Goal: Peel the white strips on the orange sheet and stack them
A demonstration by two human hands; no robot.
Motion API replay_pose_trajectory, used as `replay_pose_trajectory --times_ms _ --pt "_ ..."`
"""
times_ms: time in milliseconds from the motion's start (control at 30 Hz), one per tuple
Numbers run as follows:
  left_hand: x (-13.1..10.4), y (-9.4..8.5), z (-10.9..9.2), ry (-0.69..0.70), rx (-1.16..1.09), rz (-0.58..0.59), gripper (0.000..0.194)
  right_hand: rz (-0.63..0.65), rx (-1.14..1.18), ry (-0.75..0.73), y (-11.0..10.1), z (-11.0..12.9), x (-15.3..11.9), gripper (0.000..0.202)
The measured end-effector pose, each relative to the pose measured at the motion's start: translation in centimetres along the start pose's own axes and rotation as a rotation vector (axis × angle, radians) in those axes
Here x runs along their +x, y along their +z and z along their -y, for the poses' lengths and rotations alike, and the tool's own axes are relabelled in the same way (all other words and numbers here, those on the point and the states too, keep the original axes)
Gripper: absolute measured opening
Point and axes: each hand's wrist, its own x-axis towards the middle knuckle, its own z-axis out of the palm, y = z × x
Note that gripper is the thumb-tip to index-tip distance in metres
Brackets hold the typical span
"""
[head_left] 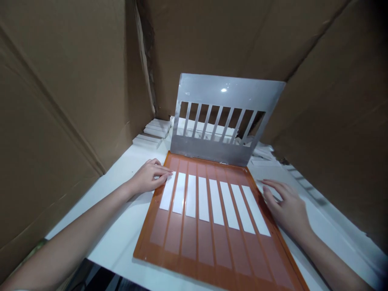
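An orange board (188,250) lies on the white table, with several white strips (203,200) side by side across its middle. At its far edge a grey metal frame (212,151) with several long slots stands raised, tilted back. My left hand (150,176) is at the board's left edge, thumb and index finger pinched together at the top corner of the leftmost strip; whether they grip it is hard to tell. Beside the board's right edge, my right hand (286,206) rests with fingers apart and holds nothing.
Stacks of white strips (157,127) lie at the back left of the white table (121,234). More white pieces (263,152) sit at the back right, behind the raised frame. Brown cardboard walls (75,72) enclose the left, back and right.
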Motion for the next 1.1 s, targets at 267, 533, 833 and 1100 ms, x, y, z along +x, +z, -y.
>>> replay_pose_trajectory --times_ms 267,533,833,1100 --pt "-0.1 0.2 0.3 -0.027 -0.081 0.001 0.031 0.02 0.013 0.057 0.0 0.5 -0.1 0.026" --pt "0.0 0.1 0.2 -0.031 -0.023 0.049 0.032 0.057 0.049 0.097 -0.2 0.7 -0.1 0.026" --pt "-0.1 -0.7 -0.9 0.051 0.19 0.134 0.024 0.052 0.056 0.127 -0.1 0.4 -0.1 0.028" --pt "-1.1 -1.2 -1.6 0.117 0.2 0.162 0.038 0.028 0.049 0.133 0.1 0.3 -0.3 0.028"
